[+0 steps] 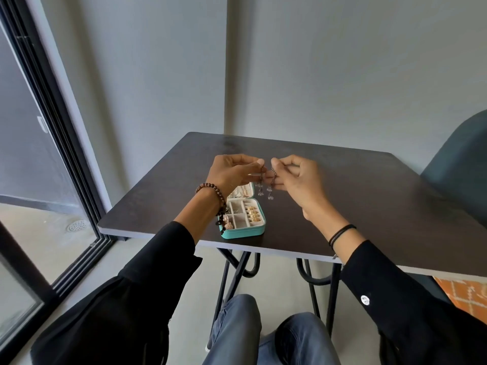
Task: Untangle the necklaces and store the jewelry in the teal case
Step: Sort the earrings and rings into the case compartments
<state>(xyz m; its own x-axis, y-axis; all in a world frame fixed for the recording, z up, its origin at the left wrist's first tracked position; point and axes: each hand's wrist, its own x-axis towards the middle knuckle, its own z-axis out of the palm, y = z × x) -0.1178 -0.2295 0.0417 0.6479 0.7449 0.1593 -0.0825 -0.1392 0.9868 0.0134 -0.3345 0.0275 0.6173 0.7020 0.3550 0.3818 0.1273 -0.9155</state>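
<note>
Currently: one teal case (243,231) open on table (369,196), four gold pieces in its ring rolls. Left hand (232,172) and right hand (295,177) each pinch a dangling piece (266,188), probably two earrings; left wrist hides case's corner.

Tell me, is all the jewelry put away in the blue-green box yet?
Not yet. The teal case sits open on the table, and gold pieces already fill some compartments, so part looks done. Right now the left hand and right hand each pinch a dangly silver chain piece above the case, apparently separating them. Those still need storing, and the lid still needs closing.
</note>
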